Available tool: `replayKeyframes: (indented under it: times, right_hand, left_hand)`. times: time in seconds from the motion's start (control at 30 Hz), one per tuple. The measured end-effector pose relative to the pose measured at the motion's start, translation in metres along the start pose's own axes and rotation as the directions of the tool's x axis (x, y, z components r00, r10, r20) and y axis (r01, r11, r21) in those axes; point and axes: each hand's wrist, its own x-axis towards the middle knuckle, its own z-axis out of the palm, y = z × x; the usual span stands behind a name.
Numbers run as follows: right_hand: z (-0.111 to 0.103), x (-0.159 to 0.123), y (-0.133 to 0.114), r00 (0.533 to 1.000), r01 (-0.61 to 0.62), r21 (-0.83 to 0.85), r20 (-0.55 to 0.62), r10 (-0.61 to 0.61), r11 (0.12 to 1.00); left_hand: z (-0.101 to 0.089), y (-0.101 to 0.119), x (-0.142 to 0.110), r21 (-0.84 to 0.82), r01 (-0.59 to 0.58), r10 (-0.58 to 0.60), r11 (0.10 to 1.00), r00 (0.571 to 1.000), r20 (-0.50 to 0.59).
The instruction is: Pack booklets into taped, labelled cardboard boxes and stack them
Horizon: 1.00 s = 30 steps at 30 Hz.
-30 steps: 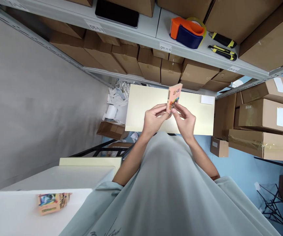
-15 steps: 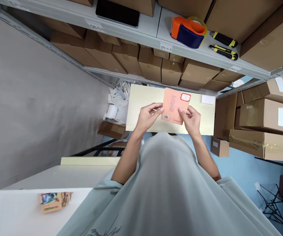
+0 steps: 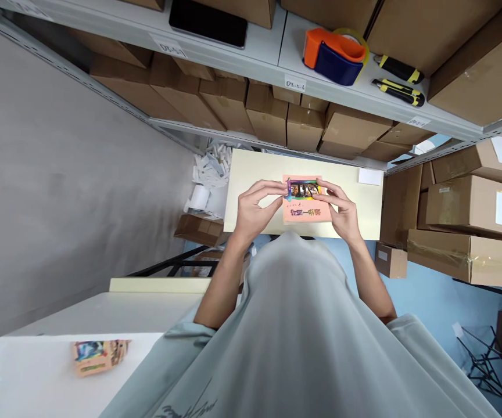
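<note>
A flat, square pink printed case is held between my two hands above the cream tabletop. It shows a colourful picture panel in its upper half and lettering below. My left hand pinches the left edge, fingers at the top corner and thumb lower down. On the opposite side my right hand grips the right edge, with its fingers reaching over the picture; its thumb is largely hidden. On the white surface at lower left lies a small stack of similar pink printed items.
The cream tabletop bears a white card. On the grey shelf lie a black phone, an orange and blue tape dispenser and utility knives. Cardboard boxes are stacked at right.
The pink case has turned from its side with a text list and barcode to its picture side. Both hands have shifted their grip along its edges.
</note>
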Motion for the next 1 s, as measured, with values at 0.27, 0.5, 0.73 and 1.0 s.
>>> replayKeyframes:
  times: [0.27,0.5,0.73,1.0]
  right_hand:
    - [0.008,-0.004,0.011,0.973,-0.218,0.141,-0.05,0.227,0.966]
    - [0.011,0.002,0.007,0.95,-0.311,0.155,0.012,0.313,0.938]
    - [0.015,0.008,0.002,0.908,-0.418,0.199,0.067,0.414,0.886]
    - [0.024,0.016,0.015,0.951,-0.307,-0.083,0.008,0.309,0.948]
  left_hand:
    - [-0.003,-0.011,-0.01,-0.139,0.293,-0.289,0.946,0.956,0.047]
    - [-0.008,-0.013,-0.01,-0.206,0.377,-0.371,0.903,0.926,0.071]
    - [-0.006,-0.022,-0.008,-0.171,0.462,-0.456,0.87,0.887,0.077]
    - [-0.017,-0.033,-0.014,0.015,0.347,-0.347,0.938,0.938,0.002]
